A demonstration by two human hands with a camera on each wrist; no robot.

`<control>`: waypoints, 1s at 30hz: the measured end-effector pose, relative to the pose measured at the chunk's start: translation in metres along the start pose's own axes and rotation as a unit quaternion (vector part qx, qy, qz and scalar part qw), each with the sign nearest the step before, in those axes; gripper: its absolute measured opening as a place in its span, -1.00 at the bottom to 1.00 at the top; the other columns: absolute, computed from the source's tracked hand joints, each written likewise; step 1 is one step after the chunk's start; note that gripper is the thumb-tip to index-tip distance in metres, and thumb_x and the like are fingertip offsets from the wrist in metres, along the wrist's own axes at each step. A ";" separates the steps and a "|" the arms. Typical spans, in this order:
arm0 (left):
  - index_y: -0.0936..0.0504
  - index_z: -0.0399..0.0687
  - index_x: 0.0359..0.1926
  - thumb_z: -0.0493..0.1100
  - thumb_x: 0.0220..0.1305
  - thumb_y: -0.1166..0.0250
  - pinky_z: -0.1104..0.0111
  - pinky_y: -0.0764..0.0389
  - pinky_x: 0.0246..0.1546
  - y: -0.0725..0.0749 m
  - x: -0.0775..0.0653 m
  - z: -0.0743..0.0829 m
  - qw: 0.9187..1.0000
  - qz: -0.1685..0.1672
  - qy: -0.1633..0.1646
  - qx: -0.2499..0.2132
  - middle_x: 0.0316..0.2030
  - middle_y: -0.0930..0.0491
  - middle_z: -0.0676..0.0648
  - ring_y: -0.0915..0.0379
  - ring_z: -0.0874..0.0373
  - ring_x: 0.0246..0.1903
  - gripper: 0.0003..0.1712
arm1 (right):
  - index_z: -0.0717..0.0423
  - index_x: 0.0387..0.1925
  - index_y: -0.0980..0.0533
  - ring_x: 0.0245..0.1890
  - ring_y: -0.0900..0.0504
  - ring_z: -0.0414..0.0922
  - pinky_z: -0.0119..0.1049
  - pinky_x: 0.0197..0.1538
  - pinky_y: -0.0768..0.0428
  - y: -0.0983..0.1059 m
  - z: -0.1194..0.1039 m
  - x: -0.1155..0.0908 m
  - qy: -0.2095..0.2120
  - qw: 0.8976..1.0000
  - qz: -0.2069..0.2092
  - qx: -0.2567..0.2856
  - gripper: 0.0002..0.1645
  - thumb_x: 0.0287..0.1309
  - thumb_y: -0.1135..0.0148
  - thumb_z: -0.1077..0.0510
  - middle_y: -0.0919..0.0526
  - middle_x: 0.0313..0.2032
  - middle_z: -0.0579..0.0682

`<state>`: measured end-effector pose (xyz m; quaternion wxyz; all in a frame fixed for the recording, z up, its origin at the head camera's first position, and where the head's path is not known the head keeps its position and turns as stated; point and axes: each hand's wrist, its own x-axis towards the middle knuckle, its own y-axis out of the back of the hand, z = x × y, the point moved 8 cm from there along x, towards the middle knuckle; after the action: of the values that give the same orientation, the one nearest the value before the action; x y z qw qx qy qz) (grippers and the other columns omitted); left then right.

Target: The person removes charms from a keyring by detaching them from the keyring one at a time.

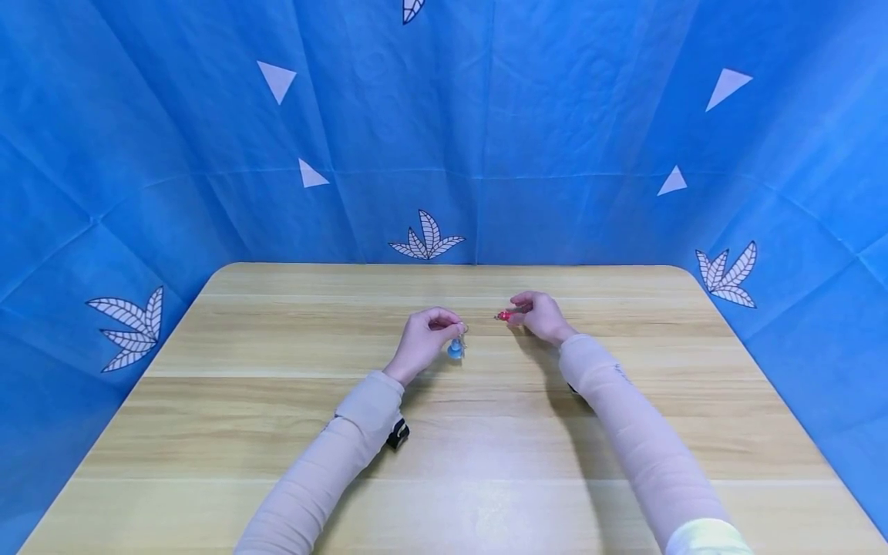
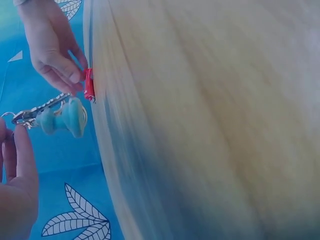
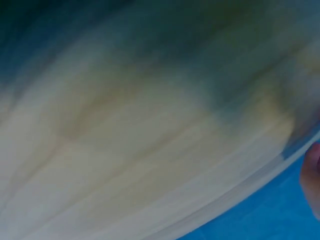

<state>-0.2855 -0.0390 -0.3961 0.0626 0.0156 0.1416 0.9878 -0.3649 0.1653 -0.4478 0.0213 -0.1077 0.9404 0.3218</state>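
My left hand pinches the metal ring and chain of a keychain between thumb and fingertips. From it hangs a light blue charm, spool-like in shape, with a silver chain beside it. To the right and a little farther back, my right hand holds a small red keychain with metal bits at its end. The same red piece shows at the right fingertips in the left wrist view. In the right wrist view only a blurred part of a finger appears at the right edge, and the red piece is out of sight.
Both hands are over the far half of a light wooden table. Behind its far edge and along both sides hangs a blue curtain with white leaf and triangle prints. Each forearm wears a pale sleeve, and a black device sits under the left wrist.
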 end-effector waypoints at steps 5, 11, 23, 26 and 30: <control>-0.63 -0.08 -0.31 -0.19 0.13 -0.29 0.37 -0.51 -0.18 0.000 0.012 -0.015 1.000 0.006 -0.014 0.009 -0.33 -0.62 -0.03 -0.49 0.16 -0.30 -0.90 | 0.25 0.06 -0.44 0.09 -0.41 0.08 -0.08 0.15 -0.42 0.007 -0.015 -0.008 0.017 0.999 0.033 -0.001 -0.59 0.15 -0.15 0.25 -0.49 0.05 0.19; -0.64 -0.10 -0.30 -0.20 0.15 -0.28 0.37 -0.54 -0.19 0.001 0.012 -0.007 1.000 0.005 -0.028 0.009 -0.34 -0.64 -0.03 -0.52 0.16 -0.32 -0.90 | 0.29 -0.03 -0.49 -0.02 -0.52 0.08 -0.14 0.05 -0.52 -0.001 -0.046 -0.028 0.077 0.996 0.040 0.016 -0.65 0.12 -0.18 0.27 -0.54 -0.01 0.20; -0.63 -0.17 -0.21 -0.22 0.15 -0.26 0.36 -0.58 -0.14 0.004 0.010 0.002 1.000 -0.005 -0.030 -0.006 -0.24 -0.65 -0.09 -0.54 0.12 -0.24 -0.82 | 0.30 -0.10 -0.51 -0.10 -0.59 0.03 -0.24 -0.01 -0.58 -0.038 -0.075 -0.067 0.115 0.991 0.004 0.068 -0.68 0.07 -0.24 0.27 -0.61 -0.11 0.18; -0.63 -0.15 -0.21 -0.22 0.14 -0.27 0.37 -0.58 -0.14 0.003 0.008 0.003 1.000 0.000 -0.024 -0.012 -0.25 -0.65 -0.08 -0.54 0.12 -0.24 -0.83 | 0.30 -0.09 -0.50 -0.10 -0.59 0.03 -0.20 0.03 -0.56 -0.044 -0.076 -0.070 0.117 0.990 0.005 0.079 -0.63 0.02 -0.29 0.26 -0.60 -0.11 0.18; -0.63 -0.14 -0.20 -0.23 0.12 -0.29 0.37 -0.57 -0.12 0.000 0.007 0.006 1.000 0.006 -0.022 -0.020 -0.25 -0.65 -0.08 -0.54 0.13 -0.23 -0.81 | 0.27 -0.09 -0.50 -0.10 -0.57 0.00 -0.16 0.04 -0.55 -0.049 -0.077 -0.073 0.121 0.990 0.010 0.075 -0.59 -0.02 -0.33 0.22 -0.61 -0.13 0.13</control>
<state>-0.2921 -0.0366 -0.3902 0.0602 0.0369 0.1202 0.9902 -0.2811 0.0937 -0.4083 -0.0875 -0.1343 0.9585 0.2356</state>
